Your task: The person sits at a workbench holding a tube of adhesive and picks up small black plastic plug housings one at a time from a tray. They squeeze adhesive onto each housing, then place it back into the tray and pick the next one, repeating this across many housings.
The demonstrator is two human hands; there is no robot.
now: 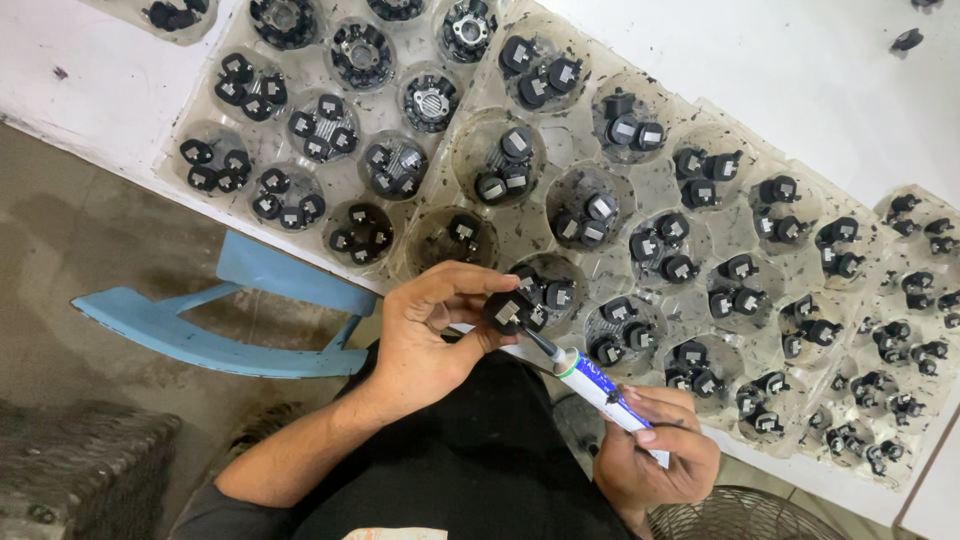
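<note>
Furthest left of the part you hold, a blue chair (215, 325) stands on the floor below the white bench (780, 60) edge. Your left hand (425, 335) comes next, its fingers (470, 285) pinching a small black part (505, 312) with a grey square face, held just over the near edge of the clear tray (560, 235). The tray's round pockets spread above and to the right of that part, each holding a few similar black parts; the pockets up and left of it also carry finned round pieces (430, 100). Just right of the held part, the dark nozzle of a white and blue tube (600, 392) touches or nearly touches it. Further right and lower, your right hand (655, 455) wraps its fingers (665, 432) closed around the tube's body.
</note>
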